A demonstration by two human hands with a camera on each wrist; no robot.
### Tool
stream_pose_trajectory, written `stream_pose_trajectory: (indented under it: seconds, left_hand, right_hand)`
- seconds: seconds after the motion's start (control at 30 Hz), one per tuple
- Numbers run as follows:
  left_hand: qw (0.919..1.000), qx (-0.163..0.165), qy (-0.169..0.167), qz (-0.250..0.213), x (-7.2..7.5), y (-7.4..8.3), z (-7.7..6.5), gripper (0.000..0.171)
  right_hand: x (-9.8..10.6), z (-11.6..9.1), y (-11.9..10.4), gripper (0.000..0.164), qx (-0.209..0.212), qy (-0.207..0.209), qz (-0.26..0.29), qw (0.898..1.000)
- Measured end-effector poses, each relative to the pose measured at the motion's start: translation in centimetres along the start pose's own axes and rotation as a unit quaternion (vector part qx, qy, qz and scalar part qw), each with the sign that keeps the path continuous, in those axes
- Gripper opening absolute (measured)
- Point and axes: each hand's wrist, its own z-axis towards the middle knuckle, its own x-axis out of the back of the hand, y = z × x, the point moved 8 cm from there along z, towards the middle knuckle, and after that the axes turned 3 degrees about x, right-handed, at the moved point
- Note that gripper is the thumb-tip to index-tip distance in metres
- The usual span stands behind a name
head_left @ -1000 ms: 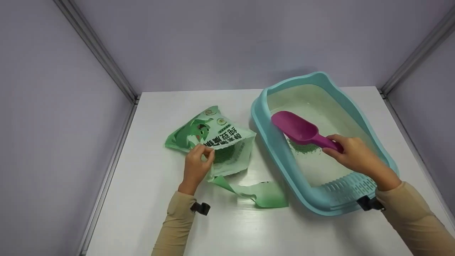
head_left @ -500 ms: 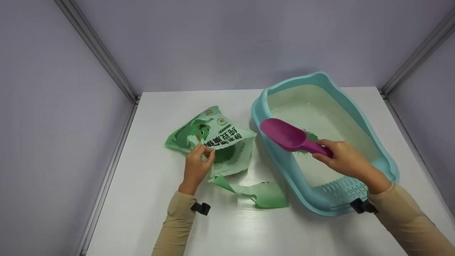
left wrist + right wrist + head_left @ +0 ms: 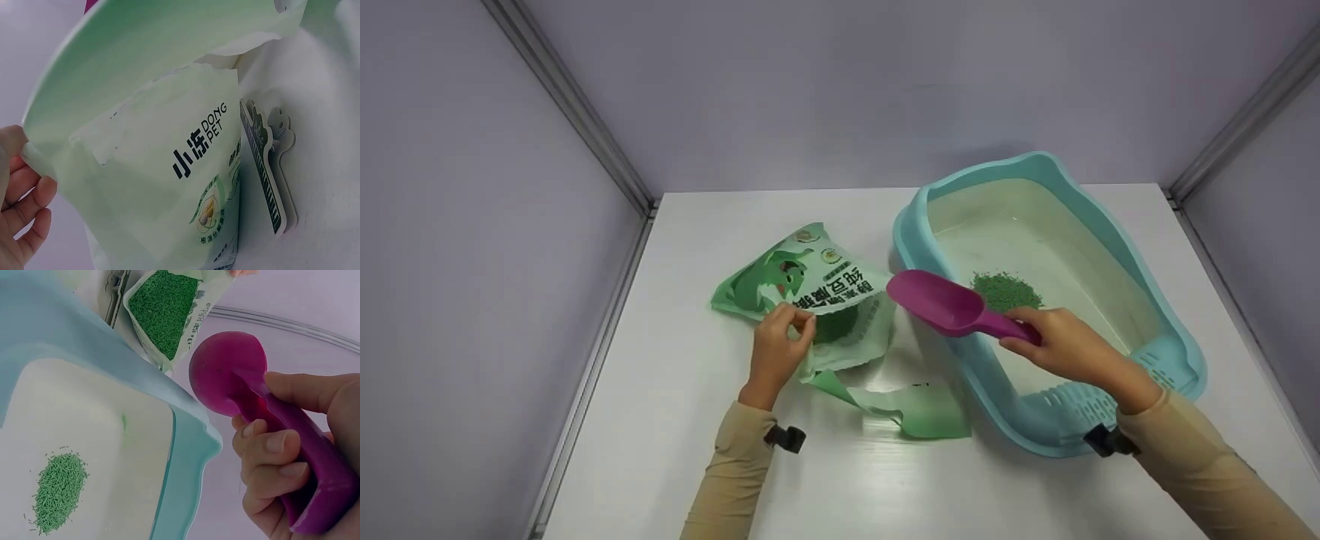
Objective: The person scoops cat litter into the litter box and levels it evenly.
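Observation:
My left hand pinches the edge of an opened green cat litter bag, which lies with its mouth facing right. Green pellets show inside that mouth in the right wrist view. In my right hand is the handle of a magenta scoop, fingers curled round it. No pellets show in the scoop's bowl, which hovers over the left rim of a light blue litter box, close to the bag. A small heap of green pellets lies on the box floor, near the scoop handle.
A torn green flap stretches from the bag across the white table. In the left wrist view, a flat clip rests beside the bag. Grey walls stand at the back and sides.
My right hand and the scoop have moved left and nearer to me, from above the box floor to its left rim, uncovering the pellet heap. The left hand stays at the bag.

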Motion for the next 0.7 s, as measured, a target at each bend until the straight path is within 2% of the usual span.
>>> stream_pose_trajectory:
  seconds: [0.7]
  left_hand:
    - [0.9999,0.008,-0.005,-0.006,-0.1,-0.2,0.0,0.007]
  right_hand:
    - [-4.0,1.4,-0.8,0.023,0.008,-0.062,0.018,0.998]
